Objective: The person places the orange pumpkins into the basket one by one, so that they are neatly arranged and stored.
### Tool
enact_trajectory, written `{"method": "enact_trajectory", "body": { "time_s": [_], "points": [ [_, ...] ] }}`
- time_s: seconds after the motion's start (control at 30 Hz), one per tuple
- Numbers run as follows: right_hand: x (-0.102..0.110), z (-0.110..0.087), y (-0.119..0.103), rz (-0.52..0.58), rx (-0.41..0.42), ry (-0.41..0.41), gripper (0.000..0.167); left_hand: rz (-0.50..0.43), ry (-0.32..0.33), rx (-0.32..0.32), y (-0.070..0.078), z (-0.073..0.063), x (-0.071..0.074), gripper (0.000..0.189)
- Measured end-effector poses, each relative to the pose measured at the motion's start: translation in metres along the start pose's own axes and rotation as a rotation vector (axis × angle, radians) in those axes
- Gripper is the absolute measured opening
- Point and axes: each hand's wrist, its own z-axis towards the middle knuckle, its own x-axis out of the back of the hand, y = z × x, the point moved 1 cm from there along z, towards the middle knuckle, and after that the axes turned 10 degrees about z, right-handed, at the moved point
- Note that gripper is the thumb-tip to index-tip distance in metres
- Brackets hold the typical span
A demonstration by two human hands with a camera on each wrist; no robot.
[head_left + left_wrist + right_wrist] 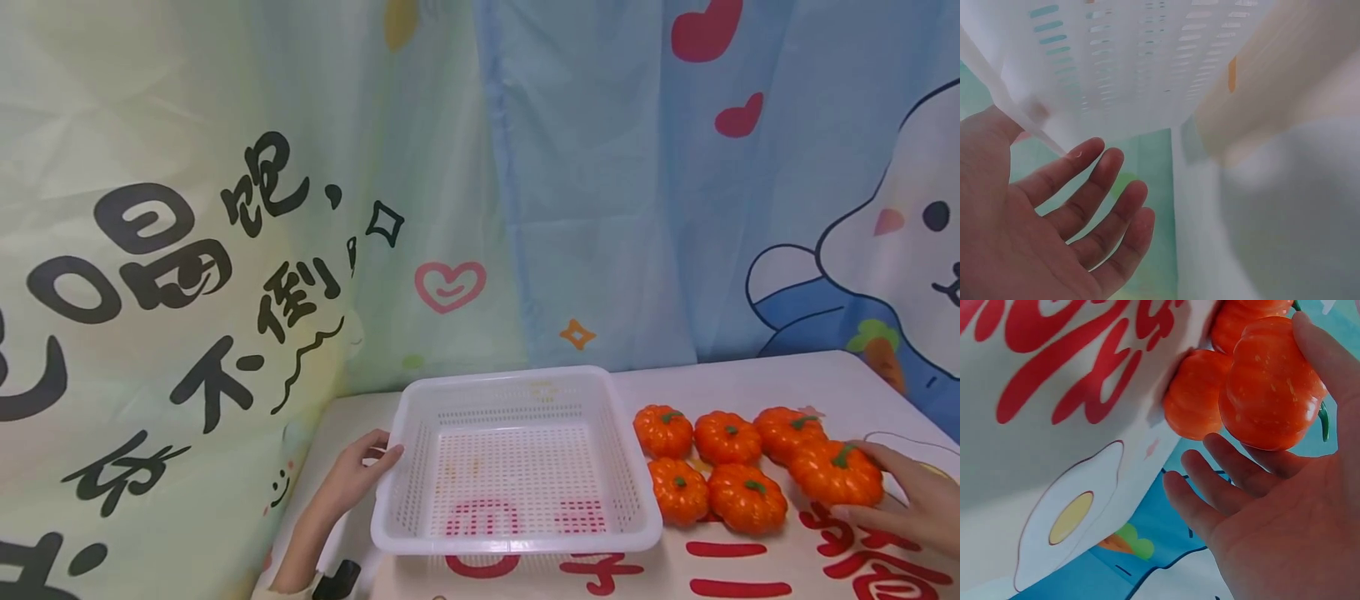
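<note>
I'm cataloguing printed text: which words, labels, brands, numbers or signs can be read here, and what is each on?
"吧," in black, on the pale yellow-green fabric backdrop.
"不倒" in black, lower on that backdrop.
The backdrop's other black characters are stylised or cut off; not surely legible.
Red characters on the pale tabletop, partly covered by the white rectangular plastic basket and shiny orange pumpkins: possibly "三餐".
No brand or number is legible.

The open-topped white basket [517, 547] can be entered from above, while its raised walls [618, 467] bar a sideways pass. Orange pumpkins [727, 438] crowd its right side; the desk [671, 575] in front of them offers room.
</note>
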Motion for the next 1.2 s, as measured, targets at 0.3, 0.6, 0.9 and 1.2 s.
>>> {"method": "enact_trajectory", "body": {
  "time_s": [0.3, 0.6, 0.9, 1.2],
  "points": [
    [0.005, 0.003, -0.009, 0.022, 0.054, 0.014, 0.110, -0.019, 0.009, 0.008, 0.002, -0.004, -0.001, 0.028],
    [0.012, 0.003, -0.027, 0.016, 0.075, 0.004, 0.110, -0.032, 0.007, 0.018, 0.002, -0.003, -0.002, 0.027],
    [0.015, 0.004, -0.049, 0.035, 0.163, -0.013, 0.105, -0.044, 0.010, 0.025, 0.001, -0.004, -0.004, 0.029],
    [0.017, 0.005, -0.063, 0.035, 0.202, -0.005, 0.106, -0.063, 0.023, 0.007, 0.000, -0.005, -0.006, 0.027]
  ]
}}
